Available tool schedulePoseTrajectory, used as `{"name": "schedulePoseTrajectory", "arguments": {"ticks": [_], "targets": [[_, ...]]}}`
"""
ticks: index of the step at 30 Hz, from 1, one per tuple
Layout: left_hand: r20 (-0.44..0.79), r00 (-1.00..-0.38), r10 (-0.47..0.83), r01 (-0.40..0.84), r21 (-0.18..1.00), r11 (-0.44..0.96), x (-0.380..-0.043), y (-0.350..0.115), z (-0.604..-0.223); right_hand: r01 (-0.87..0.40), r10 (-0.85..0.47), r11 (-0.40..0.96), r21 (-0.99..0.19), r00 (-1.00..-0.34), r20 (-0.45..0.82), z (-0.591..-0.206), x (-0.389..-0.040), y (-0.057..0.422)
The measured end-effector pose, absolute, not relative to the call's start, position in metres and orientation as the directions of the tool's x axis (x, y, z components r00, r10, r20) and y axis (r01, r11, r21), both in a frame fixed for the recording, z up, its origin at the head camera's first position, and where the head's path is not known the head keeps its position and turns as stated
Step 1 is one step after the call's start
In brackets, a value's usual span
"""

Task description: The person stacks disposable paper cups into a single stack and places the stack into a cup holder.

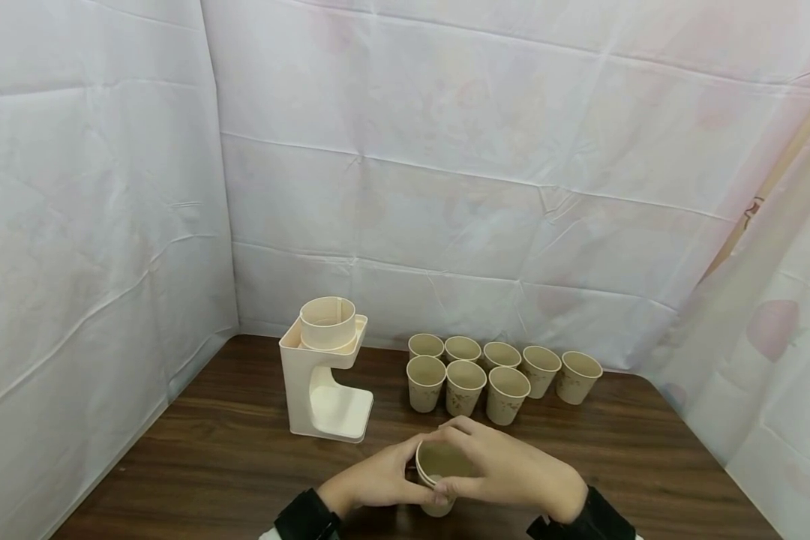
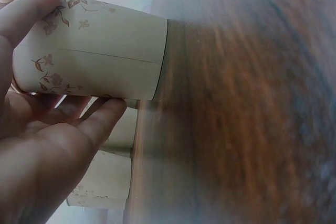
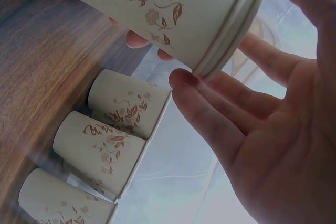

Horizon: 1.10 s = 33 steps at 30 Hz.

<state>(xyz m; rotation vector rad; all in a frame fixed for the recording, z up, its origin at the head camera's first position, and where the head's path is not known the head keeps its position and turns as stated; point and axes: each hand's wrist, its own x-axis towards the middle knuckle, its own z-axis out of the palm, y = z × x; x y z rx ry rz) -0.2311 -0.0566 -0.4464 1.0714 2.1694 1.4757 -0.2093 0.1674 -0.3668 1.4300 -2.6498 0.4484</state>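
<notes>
Close to the front of the table, my left hand (image 1: 381,476) grips a beige paper cup (image 1: 439,509) from its left side. In the left wrist view, thumb and fingers wrap the flower-printed cup wall (image 2: 105,51), whose base is right at the tabletop. My right hand (image 1: 509,466) arches over the mouth from the right, thumb on the near side and fingers at the far rim. Two rims sit close together in the right wrist view, so one paper cup (image 3: 173,14) is nested in another. The right fingertips hold at these rims.
Behind the hands stand two rows of upright paper cups (image 1: 466,379), several in each. Left of them is a cream stand (image 1: 300,397) with a round holder (image 1: 328,324) on top and a flat base. White curtains (image 1: 445,187) enclose the brown wooden table (image 1: 229,450).
</notes>
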Motion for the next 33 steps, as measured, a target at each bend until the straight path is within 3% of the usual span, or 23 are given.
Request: {"name": "schedulePoseTrajectory", "arguments": {"ticks": [8,22,33], "targets": [[0.192,-0.649,0.736,0.435,0.887,0.152,-0.230,-0.056,-0.445,-0.816,-0.787,0.541,-0.205,-0.577,0.218,-0.363,-0.208,0.168],[0.170,-0.672,0.721,0.404,0.900,0.164,-0.230,-0.055,-0.447,-0.775,-0.742,0.594,-0.215,-0.631,0.225,-0.356,-0.210,0.178],[0.178,-0.679,0.712,0.418,0.891,0.176,-0.229,-0.054,-0.446,-0.770,-0.707,0.625,-0.132,-0.629,0.323,-0.352,-0.217,0.195]]}}
